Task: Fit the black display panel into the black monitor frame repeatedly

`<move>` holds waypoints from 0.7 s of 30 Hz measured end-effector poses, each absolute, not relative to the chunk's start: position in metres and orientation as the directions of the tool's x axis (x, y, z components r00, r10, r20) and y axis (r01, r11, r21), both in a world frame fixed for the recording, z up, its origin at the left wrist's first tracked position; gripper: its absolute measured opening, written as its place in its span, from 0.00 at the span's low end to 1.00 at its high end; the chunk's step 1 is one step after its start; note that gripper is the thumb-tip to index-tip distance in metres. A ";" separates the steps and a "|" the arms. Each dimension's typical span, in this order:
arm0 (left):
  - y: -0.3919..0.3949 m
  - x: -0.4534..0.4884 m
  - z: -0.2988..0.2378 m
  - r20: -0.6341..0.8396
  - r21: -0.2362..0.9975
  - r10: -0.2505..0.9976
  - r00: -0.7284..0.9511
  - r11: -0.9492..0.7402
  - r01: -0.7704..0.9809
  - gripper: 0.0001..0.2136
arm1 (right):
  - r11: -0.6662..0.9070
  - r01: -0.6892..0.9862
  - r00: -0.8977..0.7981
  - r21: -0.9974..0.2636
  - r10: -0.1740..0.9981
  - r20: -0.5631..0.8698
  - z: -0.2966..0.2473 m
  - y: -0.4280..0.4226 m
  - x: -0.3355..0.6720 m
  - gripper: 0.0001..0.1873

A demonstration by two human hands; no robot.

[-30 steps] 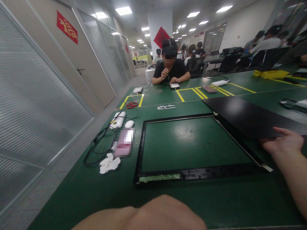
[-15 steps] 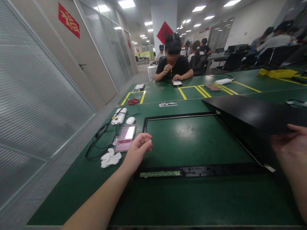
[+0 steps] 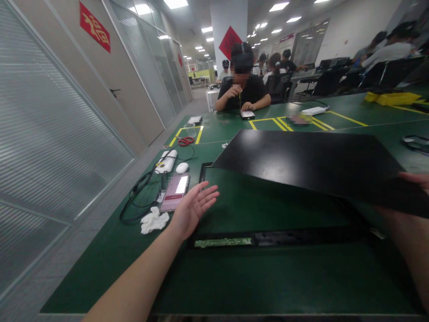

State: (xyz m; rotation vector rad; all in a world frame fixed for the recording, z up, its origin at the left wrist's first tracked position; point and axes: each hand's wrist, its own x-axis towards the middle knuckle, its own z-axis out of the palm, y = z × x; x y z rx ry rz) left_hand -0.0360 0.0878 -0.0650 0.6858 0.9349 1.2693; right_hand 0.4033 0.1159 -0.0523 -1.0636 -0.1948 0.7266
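A thin, flat black panel (image 3: 308,161) hangs tilted above the table, its right corner gripped by my right hand (image 3: 407,197) at the right edge of view. Beneath it lies a slim black rectangular frame (image 3: 301,237), partly covered by the panel. Along the frame's near side runs a narrow green circuit board (image 3: 223,242). My left hand (image 3: 194,208) is open, palm turned up and fingers stretched out, by the frame's left side and to the right of a phone (image 3: 174,192). It holds nothing.
Left on the green table (image 3: 254,281) are crumpled tissue (image 3: 154,220), a white mouse (image 3: 182,167), a white power strip (image 3: 166,161), black cables (image 3: 137,190) and red-handled scissors (image 3: 186,141). Across the table a person (image 3: 243,85) works on a small drive (image 3: 247,114). A yellow tray (image 3: 392,98) stands far right.
The black panel has swung left over the frame in my right hand, covering the frame's far side. My left hand's fingers have uncurled and spread.
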 end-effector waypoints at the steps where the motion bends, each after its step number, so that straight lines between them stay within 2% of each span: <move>1: 0.087 -0.037 -0.062 -0.215 0.828 0.974 0.069 0.219 -0.516 0.19 | 0.263 -0.418 0.764 -0.870 0.619 -0.180 -0.054 0.116 0.402 0.07; 3: 0.086 -0.038 -0.057 -0.225 0.796 0.966 0.123 0.256 -0.549 0.19 | 0.222 -0.320 0.789 -0.921 0.601 -0.129 -0.056 0.114 0.399 0.09; 5: 0.083 -0.040 -0.052 -0.225 0.809 0.964 0.142 0.266 -0.524 0.18 | 0.136 -0.260 0.765 -0.956 0.633 -0.118 -0.054 0.111 0.395 0.08; 7: 0.081 -0.041 -0.046 -0.203 0.850 0.973 0.106 0.229 -0.474 0.22 | -0.017 -0.298 0.637 -0.954 0.741 -0.212 -0.050 0.110 0.392 0.07; 9: 0.079 -0.043 -0.042 -0.206 0.872 0.977 0.061 0.212 -0.442 0.28 | -0.167 -0.351 0.459 -0.922 0.827 -0.324 -0.044 0.111 0.391 0.11; 13: 0.078 -0.047 -0.036 -0.218 0.886 0.976 0.008 0.201 -0.419 0.33 | -0.321 -0.361 0.256 -0.875 0.868 -0.425 -0.043 0.114 0.394 0.22; 16: 0.077 -0.047 -0.035 -0.208 0.896 0.978 -0.011 0.186 -0.404 0.32 | -0.329 -0.369 0.192 -0.870 0.888 -0.417 -0.053 0.119 0.398 0.23; 21: 0.074 -0.045 -0.033 -0.184 0.921 0.982 -0.039 0.158 -0.356 0.37 | -0.190 -0.280 0.379 -0.941 0.879 -0.290 -0.064 0.126 0.401 0.23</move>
